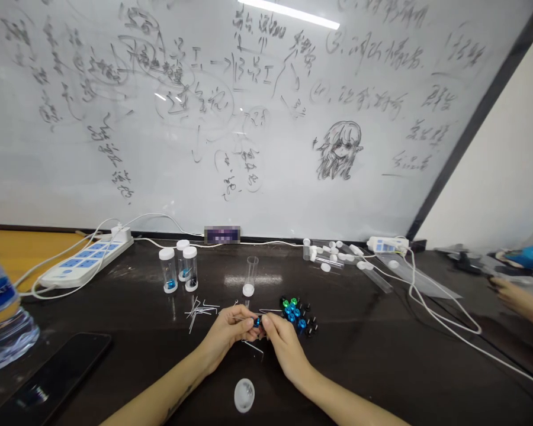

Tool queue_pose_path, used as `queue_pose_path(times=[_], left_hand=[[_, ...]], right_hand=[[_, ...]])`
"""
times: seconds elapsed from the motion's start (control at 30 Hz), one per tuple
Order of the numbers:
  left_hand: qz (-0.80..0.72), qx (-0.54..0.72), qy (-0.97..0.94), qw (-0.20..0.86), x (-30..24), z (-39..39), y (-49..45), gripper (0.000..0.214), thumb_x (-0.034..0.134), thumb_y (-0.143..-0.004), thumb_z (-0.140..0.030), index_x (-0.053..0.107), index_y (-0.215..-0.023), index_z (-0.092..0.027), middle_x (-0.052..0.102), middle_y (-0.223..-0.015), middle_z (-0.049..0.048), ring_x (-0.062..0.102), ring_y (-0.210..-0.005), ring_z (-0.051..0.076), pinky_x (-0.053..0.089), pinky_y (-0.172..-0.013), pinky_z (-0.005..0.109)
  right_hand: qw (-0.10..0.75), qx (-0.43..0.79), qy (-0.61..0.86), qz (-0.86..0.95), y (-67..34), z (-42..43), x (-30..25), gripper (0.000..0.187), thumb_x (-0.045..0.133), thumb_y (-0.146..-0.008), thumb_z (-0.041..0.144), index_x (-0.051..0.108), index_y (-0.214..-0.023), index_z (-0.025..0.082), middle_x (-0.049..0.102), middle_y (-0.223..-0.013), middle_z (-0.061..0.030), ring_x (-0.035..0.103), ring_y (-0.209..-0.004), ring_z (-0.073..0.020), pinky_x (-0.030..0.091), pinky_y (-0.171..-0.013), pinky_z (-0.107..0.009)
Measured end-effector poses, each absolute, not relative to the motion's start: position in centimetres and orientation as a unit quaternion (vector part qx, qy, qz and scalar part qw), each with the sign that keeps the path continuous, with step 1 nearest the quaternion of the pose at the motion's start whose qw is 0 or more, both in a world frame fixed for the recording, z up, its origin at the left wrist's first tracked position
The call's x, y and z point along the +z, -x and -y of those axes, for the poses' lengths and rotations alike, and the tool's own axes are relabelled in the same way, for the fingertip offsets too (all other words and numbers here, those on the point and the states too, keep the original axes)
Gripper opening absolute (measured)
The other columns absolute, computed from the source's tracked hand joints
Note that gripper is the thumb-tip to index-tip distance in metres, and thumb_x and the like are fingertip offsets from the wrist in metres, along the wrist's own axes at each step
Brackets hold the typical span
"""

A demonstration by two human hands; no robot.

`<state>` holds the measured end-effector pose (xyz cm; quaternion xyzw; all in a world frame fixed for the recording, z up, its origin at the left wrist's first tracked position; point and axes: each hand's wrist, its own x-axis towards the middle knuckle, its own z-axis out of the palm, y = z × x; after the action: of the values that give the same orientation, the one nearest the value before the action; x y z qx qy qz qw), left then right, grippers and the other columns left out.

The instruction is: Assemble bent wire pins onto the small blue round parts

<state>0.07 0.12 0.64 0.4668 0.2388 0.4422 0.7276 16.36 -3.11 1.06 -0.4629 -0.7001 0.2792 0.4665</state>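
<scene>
My left hand and my right hand meet above the table, fingers closed around a small shiny blue metal part. Both thumbs press close to it, and fingers hide much of its shape. A thin metal line shows by my left fingertips. Left of my hands lie several L-shaped hex keys; another hex key is just below them. To the right is a cluster of blue and green metal parts with black screw-like pieces. A clear tube with a white base stands behind my hands.
Three white-capped tubes holding small parts stand left. A white round cap lies in front. Tubes and caps are piled back right. Power strips, cables, a phone and water bottle surround. Another person's hand is right.
</scene>
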Motion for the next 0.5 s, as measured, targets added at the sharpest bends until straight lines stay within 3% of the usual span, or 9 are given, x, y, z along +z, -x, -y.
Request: queue_pose_path(times=[0.2, 0.27, 0.4, 0.5], left_hand=[[-0.238, 0.454, -0.458, 0.726, 0.5, -0.33, -0.05, 0.015, 0.072, -0.073, -0.024, 0.067, -0.082, -0.012, 0.069, -0.071, 0.0055, 0.063, -0.063, 0.012, 0.048, -0.065, 0.023], [-0.24, 0.455, -0.458, 0.725, 0.55, -0.29, -0.05, 0.015, 0.071, -0.074, -0.024, 0.067, -0.082, -0.012, 0.07, -0.072, 0.0056, 0.063, -0.063, 0.012, 0.049, -0.065, 0.023], [-0.238, 0.447, -0.47, 0.723, 0.66, -0.12, -0.06, 0.016, 0.07, -0.075, -0.025, 0.066, -0.083, -0.012, 0.071, -0.075, 0.0078, 0.064, -0.066, 0.013, 0.049, -0.066, 0.024], [-0.237, 0.446, -0.471, 0.723, 0.59, -0.14, -0.08, 0.015, 0.07, -0.075, -0.024, 0.066, -0.083, -0.012, 0.071, -0.073, 0.0078, 0.064, -0.065, 0.013, 0.049, -0.066, 0.024]], right_hand=[[0.46, 0.267, 0.476, 0.701, -16.63, 3.1, 0.93, 0.023, 0.052, -0.09, 0.041, 0.061, -0.087, 0.02, 0.06, -0.075, 0.0002, 0.054, -0.072, -0.0175, 0.039, -0.068, -0.026], [0.465, 0.265, 0.478, 0.697, -16.64, 3.18, 0.99, 0.022, 0.05, -0.092, 0.04, 0.06, -0.092, 0.02, 0.06, -0.079, -0.0003, 0.055, -0.074, -0.0177, 0.04, -0.069, -0.026], [0.464, 0.268, 0.474, 0.698, -16.53, 3.14, 1.02, 0.042, 0.032, -0.098, 0.039, 0.056, -0.071, 0.018, 0.057, -0.068, 0.0, 0.053, -0.066, -0.016, 0.038, -0.061, -0.025], [0.453, 0.266, 0.472, 0.708, -16.47, 2.95, 0.92, 0.044, 0.035, -0.097, 0.039, 0.054, -0.064, 0.018, 0.055, -0.063, 0.0007, 0.052, -0.062, -0.0156, 0.038, -0.061, -0.025]])
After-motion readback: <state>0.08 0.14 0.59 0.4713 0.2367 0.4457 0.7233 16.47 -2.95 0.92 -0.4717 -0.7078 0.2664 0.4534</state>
